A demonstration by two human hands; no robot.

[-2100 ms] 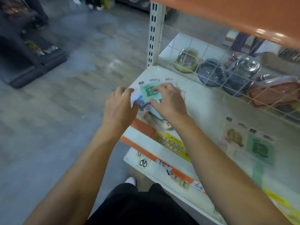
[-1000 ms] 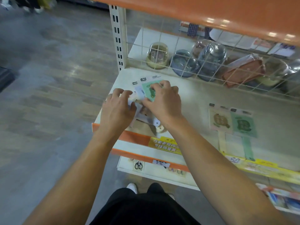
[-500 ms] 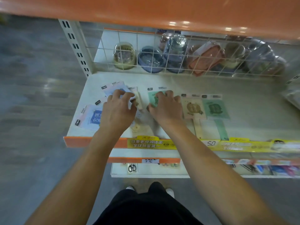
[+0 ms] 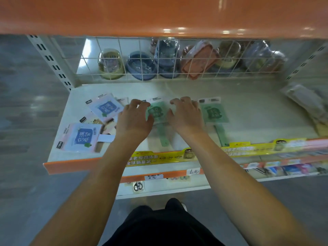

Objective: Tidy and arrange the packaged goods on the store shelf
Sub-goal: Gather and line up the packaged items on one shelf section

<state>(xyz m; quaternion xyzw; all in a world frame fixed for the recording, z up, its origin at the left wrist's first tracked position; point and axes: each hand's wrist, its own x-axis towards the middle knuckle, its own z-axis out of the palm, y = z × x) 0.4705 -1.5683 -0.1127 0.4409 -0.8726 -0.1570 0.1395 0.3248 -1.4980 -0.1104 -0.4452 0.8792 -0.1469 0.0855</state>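
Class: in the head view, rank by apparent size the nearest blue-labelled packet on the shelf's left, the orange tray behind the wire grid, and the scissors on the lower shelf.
1. Blue-labelled packet, nearer the camera, so its lead is unsure.
2. Orange tray.
3. Scissors, plainly smallest.

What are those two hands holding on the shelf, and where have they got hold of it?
Both the left hand and right hand grip one green packaged fan lying flat on the shelf, each at a side edge of its head; the handle is free.
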